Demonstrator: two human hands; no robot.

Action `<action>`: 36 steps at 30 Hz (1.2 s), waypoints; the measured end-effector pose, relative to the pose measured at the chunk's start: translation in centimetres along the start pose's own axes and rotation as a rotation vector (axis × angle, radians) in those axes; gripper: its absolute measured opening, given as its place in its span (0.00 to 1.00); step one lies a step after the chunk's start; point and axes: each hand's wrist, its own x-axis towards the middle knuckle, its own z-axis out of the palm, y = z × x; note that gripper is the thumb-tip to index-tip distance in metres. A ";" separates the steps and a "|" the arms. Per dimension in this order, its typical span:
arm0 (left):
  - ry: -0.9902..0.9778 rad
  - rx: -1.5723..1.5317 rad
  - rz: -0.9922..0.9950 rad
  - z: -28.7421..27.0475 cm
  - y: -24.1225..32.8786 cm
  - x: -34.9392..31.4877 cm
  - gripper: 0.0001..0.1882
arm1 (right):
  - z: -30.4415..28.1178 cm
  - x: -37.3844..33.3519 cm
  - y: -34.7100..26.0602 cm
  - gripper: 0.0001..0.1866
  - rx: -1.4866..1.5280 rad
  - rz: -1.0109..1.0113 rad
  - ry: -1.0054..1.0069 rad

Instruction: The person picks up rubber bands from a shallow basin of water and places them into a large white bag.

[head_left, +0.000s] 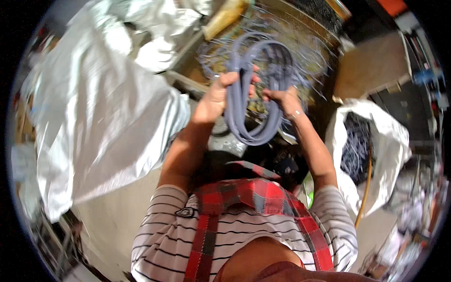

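Note:
Two or more grey, oval rubber-like loops [257, 139] are held up together in front of me. They lie partly over one another, with several strands showing at the upper right. My left hand [220, 95] is closed around their left side, fingertips showing inside the opening. At the lower right side, my right hand [285, 99] grips the loops, its thumb reaching inward. Behind and below them is a shallow box [188, 81] strewn with thin, curled grey strips [315, 63]. Some of the loops' far edge blends into these strips.
A large white sack [108, 122] fills the left side. To the right, an open white sack [397, 141] contains dark grey scraps [355, 148], with a thin yellowish stick [366, 188] against it. A brown board [373, 66] stands at the far right, and a yellowish block [226, 18] rests on the box's far left.

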 end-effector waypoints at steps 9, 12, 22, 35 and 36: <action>0.417 1.111 0.976 8.8 4.3 -9.6 0.33 | 1.2 -4.8 -12.6 0.11 0.174 -0.331 0.048; 0.499 1.871 1.359 15.4 7.5 -21.7 0.19 | 3.4 -5.7 -20.4 0.10 0.273 -0.742 0.077; 0.544 2.747 0.880 16.3 17.8 -36.2 0.15 | 26.4 -10.5 -39.7 0.05 -0.712 -1.673 0.283; -0.132 2.491 1.178 15.6 16.7 -35.8 0.09 | 44.3 1.1 -18.1 0.17 -1.409 -0.677 -0.665; -0.105 2.449 1.218 15.4 17.0 -35.8 0.08 | 45.0 0.3 -17.3 0.18 -1.393 -0.620 -0.697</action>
